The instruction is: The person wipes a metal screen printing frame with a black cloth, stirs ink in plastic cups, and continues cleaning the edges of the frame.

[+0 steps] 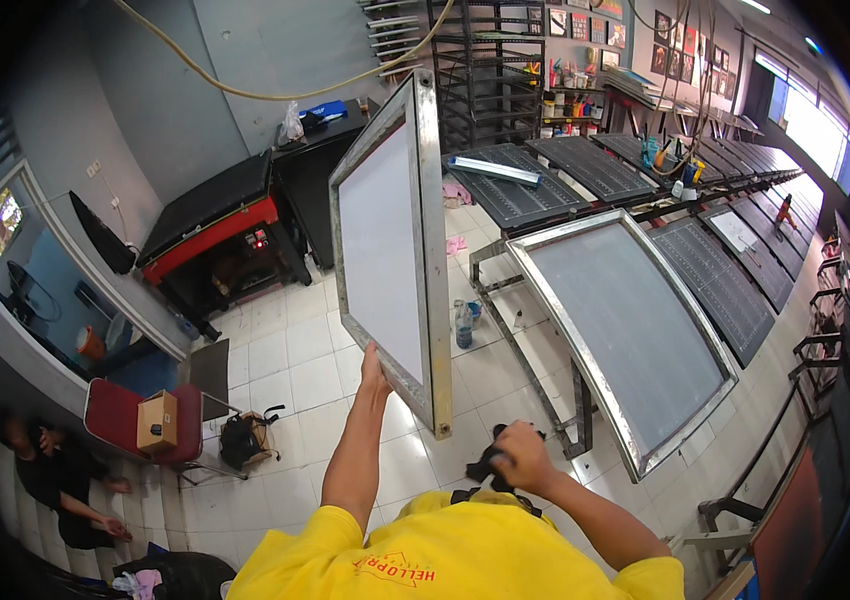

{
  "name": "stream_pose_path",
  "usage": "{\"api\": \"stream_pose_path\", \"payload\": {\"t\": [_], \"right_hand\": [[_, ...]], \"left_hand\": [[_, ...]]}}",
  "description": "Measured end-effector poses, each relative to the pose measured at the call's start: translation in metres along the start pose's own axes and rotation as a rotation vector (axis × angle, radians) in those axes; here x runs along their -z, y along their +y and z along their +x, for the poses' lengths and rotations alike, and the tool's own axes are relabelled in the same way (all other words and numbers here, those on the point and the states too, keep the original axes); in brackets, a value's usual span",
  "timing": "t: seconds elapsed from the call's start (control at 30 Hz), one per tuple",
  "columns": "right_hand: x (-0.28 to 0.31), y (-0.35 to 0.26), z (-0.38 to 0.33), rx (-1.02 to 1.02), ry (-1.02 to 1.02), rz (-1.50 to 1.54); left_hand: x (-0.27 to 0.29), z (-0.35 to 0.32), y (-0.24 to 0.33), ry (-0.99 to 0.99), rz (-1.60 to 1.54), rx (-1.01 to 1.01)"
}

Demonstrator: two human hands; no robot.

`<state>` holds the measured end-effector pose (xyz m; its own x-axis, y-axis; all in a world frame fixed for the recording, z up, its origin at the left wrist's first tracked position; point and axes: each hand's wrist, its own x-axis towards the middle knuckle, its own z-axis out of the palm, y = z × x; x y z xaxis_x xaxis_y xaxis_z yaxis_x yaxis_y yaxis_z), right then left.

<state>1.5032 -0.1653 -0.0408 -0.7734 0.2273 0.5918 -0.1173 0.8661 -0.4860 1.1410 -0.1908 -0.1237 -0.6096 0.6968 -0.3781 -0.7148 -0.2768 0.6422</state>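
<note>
One large screen frame (pixel 382 240): silvery metal rim, scuffed and stained along the edge, pale whitish mesh; held upright above the floor, ahead of the wearer. Left grip (pixel 375 370): closed on the lower rim of this frame. Right grip (pixel 527 458): clenched round a black item (pixel 485 463), kind unclear. One second frame (pixel 635 340), grey mesh, metal rim, lying aslant at the near end of the bench, to the right. Bench (pixel 710 285): long, metal-legged, topped with black panels; a light-coloured bar (pixel 495 171) across one of them. On the floor beyond the frames: a bottle (pixel 463 326). To the left: a black-and-red machine (pixel 215 240); a maroon chair (pixel 115 415) bearing a cardboard box (pixel 156 425); a seated person (pixel 70 470). Room: white tiled floor (pixel 290 350), grey walls (pixel 275 50), a dark rack (pixel 490 80) behind.
</note>
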Motion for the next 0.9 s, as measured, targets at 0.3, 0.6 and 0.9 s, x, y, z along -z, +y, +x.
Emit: {"api": "stream_pose_path", "payload": {"t": [0.3,0.6,0.9], "right_hand": [[0.024,0.047,-0.019,-0.968,0.798,1.803],[0.004,0.017,-0.031,-1.145,0.797,1.843],[-0.002,0.021,-0.068,-1.211,0.790,1.970]], "left_hand": [[0.071,-0.005,0.019,0.068,0.096,-0.111],[0.130,-0.012,0.015,-0.216,0.157,0.124],[0.159,-0.025,-0.005,-0.820,-0.348,0.672]]}}
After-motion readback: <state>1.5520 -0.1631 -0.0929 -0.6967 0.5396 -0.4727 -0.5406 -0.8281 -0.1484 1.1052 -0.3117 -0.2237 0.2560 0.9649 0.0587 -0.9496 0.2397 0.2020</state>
